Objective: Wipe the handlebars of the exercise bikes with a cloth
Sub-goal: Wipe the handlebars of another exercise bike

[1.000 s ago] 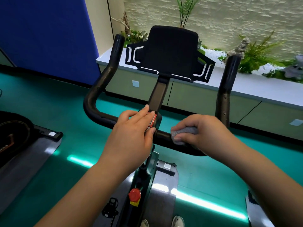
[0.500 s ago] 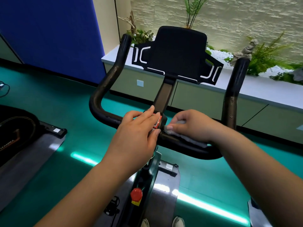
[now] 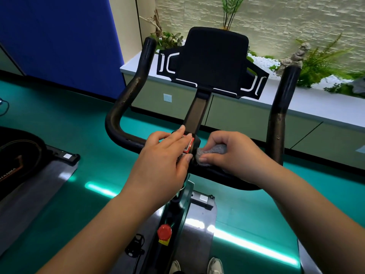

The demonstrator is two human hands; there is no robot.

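The exercise bike's black handlebar (image 3: 126, 99) curves up at both ends, with a black tablet holder (image 3: 213, 62) on its centre post. My left hand (image 3: 164, 161) rests over the middle of the bar with straight fingers, covering a red and white label. My right hand (image 3: 235, 155) grips a grey cloth (image 3: 214, 151) and presses it on the bar just right of the centre post. The right upright of the handlebar (image 3: 282, 107) stands behind my right wrist.
A red knob (image 3: 164, 232) sits on the bike frame below. Another machine (image 3: 21, 155) lies at the left on the green floor. A low white ledge (image 3: 308, 103) with plants runs behind the bike. My shoes (image 3: 215, 265) show at the bottom edge.
My right hand slid the cloth left along the bar toward the centre post. My left hand stayed on the middle of the bar.
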